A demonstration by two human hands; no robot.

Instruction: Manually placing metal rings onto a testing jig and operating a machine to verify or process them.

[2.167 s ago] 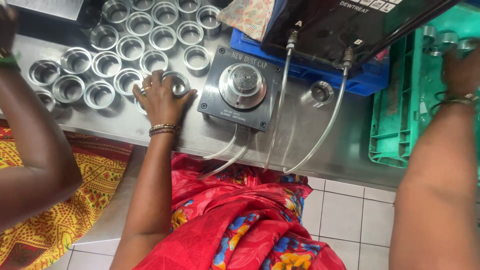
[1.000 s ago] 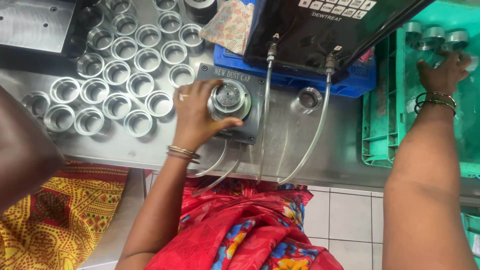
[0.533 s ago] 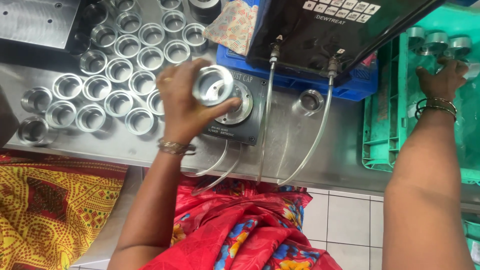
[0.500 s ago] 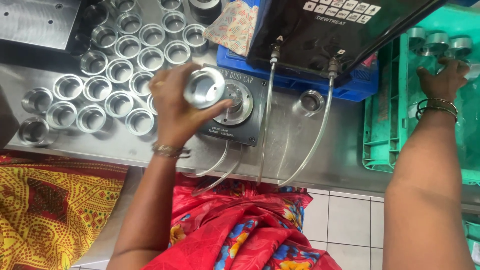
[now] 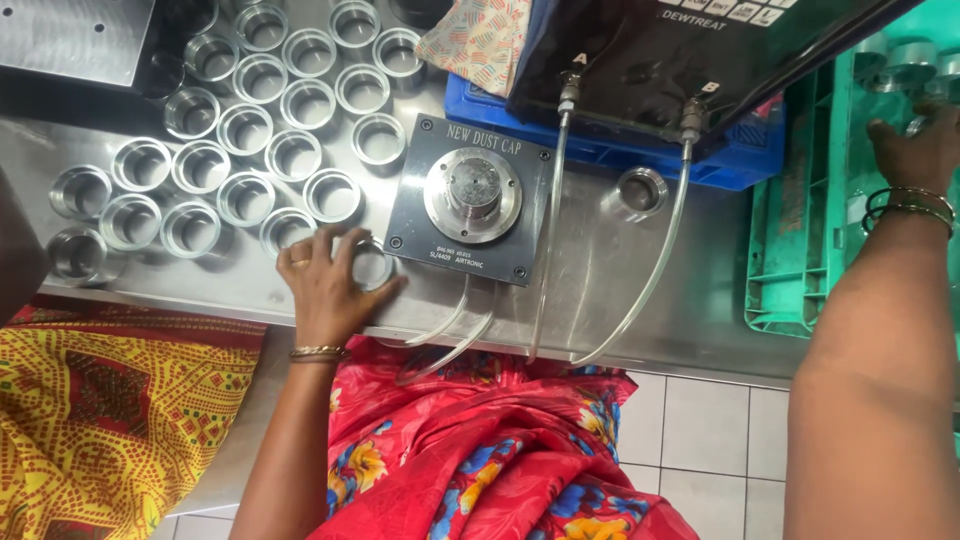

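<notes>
My left hand (image 5: 328, 285) rests on the steel table (image 5: 600, 300) with its fingers curled around a short metal ring (image 5: 374, 266), which sits at the near end of the rows of rings. Just to the right is a grey square fixture plate (image 5: 410, 215) with a round metal post (image 5: 473, 190) in its middle; nothing sits on the post. My right hand (image 5: 915, 150) is inside the green crate (image 5: 800, 240) at the right, beside metal parts (image 5: 905, 55). Whether its fingers hold anything is hidden.
Several identical rings (image 5: 245, 130) stand in rows on the left. One loose ring (image 5: 640, 192) lies right of the fixture. A black unit (image 5: 680, 45) on a blue tray (image 5: 600, 150) feeds two clear tubes (image 5: 650, 290). Another person's arm (image 5: 12, 250) is at the left edge.
My left hand lifted a ring off the fixture post and brought it down and left onto the table beside the rows. The post now stands bare. My right hand stayed in the crate.
</notes>
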